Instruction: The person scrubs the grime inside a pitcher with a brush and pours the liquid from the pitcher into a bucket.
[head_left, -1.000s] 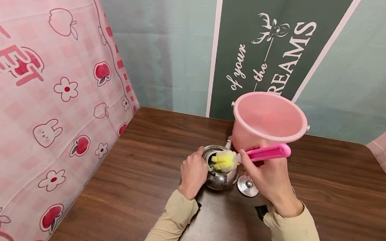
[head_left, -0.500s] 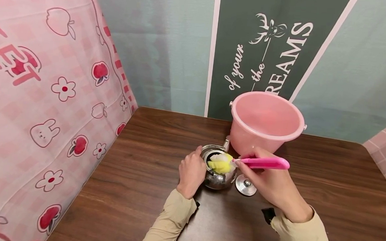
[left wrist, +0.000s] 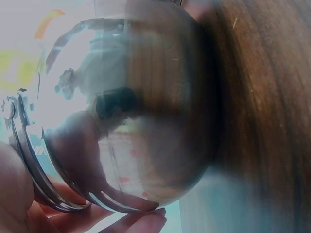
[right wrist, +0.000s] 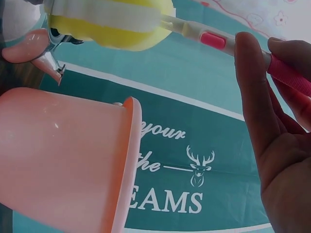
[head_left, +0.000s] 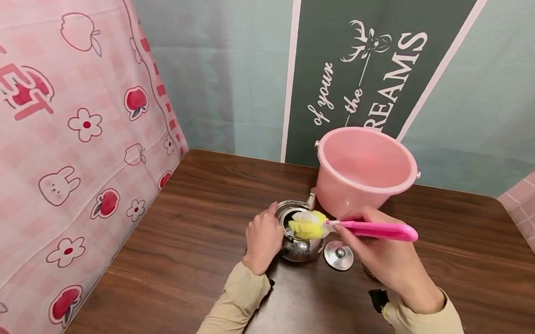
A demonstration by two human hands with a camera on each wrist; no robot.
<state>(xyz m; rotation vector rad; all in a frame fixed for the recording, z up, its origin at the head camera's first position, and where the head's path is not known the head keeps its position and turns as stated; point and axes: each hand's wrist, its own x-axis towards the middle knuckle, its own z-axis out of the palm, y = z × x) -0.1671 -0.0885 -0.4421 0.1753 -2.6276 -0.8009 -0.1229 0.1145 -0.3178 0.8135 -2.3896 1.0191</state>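
A shiny metal kettle (head_left: 301,251) stands on the table, its round mouth uncovered and its spout pointing toward the bucket. My left hand (head_left: 263,238) grips the kettle at its left side; in the left wrist view the fingers (left wrist: 146,224) curl around its folded-down metal handle (left wrist: 36,182) and body. With my right hand (head_left: 384,251) I hold the pink handle of a sponge bottle brush (head_left: 310,226). Its yellow and white head lies at the kettle's mouth, with the handle slanting right. How deep the head reaches is hidden. A metal lid (head_left: 338,255) with a dark knob lies right of the kettle.
A pink bucket (head_left: 348,195) stands just behind the kettle, near the table's back edge. Part of a dark-rimmed object (head_left: 369,272) shows under my right hand. A pink patterned cloth (head_left: 87,176) hangs at the left, and a green curtain (head_left: 217,82) hangs behind the wooden table (head_left: 190,223).
The brush handle has tipped lower, closer to level, and my right hand has shifted down and right. My left hand keeps its grip on the kettle. The whole view has drifted slightly.
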